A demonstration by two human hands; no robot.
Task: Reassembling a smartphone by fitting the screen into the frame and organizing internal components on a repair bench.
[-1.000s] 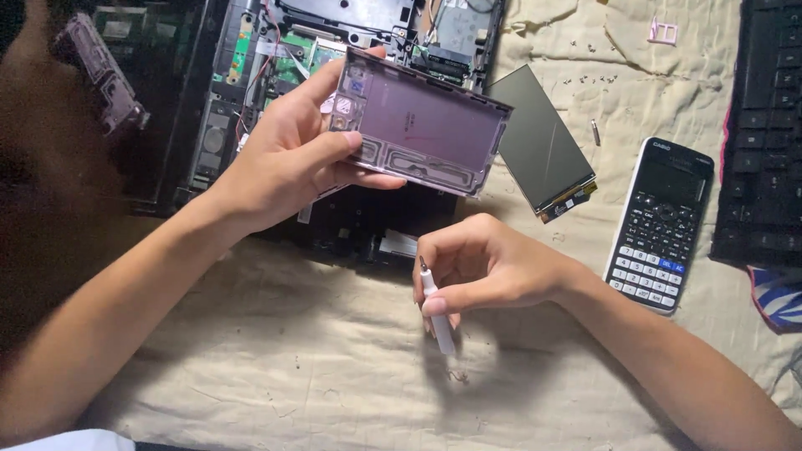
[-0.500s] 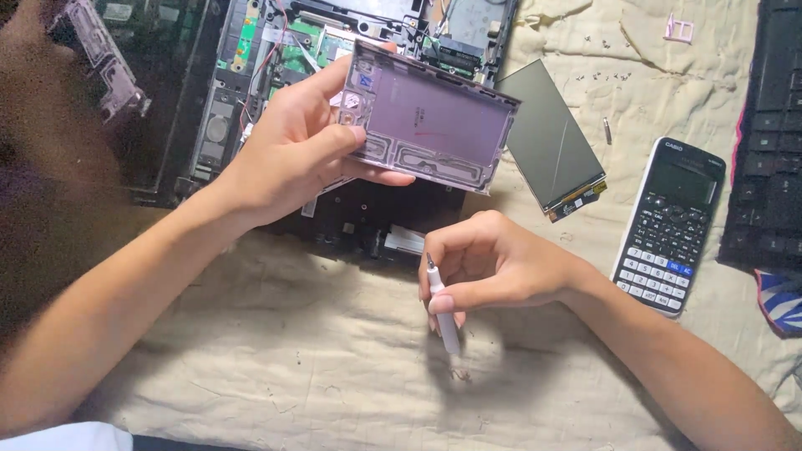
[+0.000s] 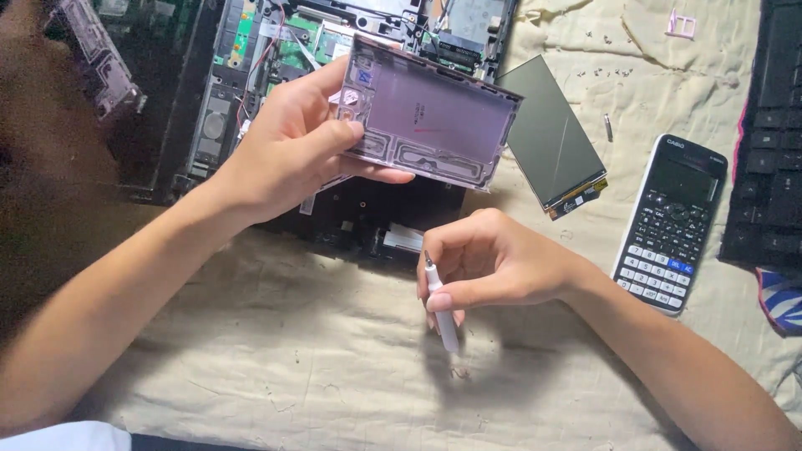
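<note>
The left hand (image 3: 288, 154) gripped a flat, pale purple phone back shell (image 3: 426, 117), rectangular and plastic, by its left end, thumb across the inner face and fingers beneath, holding it raised and tilted over the opened black laptop chassis (image 3: 334, 50) with exposed green circuit boards at the far edge of the table. The right hand (image 3: 493, 263) was closed around a small white-handled screwdriver (image 3: 441, 305), held upright with its metal tip pointing up and its butt down toward the wrinkled beige cloth (image 3: 251, 367) that covered the table near the middle. A dark rectangular display panel (image 3: 551, 138) lay just beyond the shell's right end, and a black scientific calculator (image 3: 672, 225) lay toward the right edge, beside a black keyboard (image 3: 769, 134). A few tiny screws (image 3: 608, 127) were scattered on the cloth near the far right corner. By the look of it, the step in hand was an inspection of the shell's inside, with the tool kept ready. Any next move with the tool would call for turning its tip down and bringing it accurately to a small fastener while the shell stayed steady.
</note>
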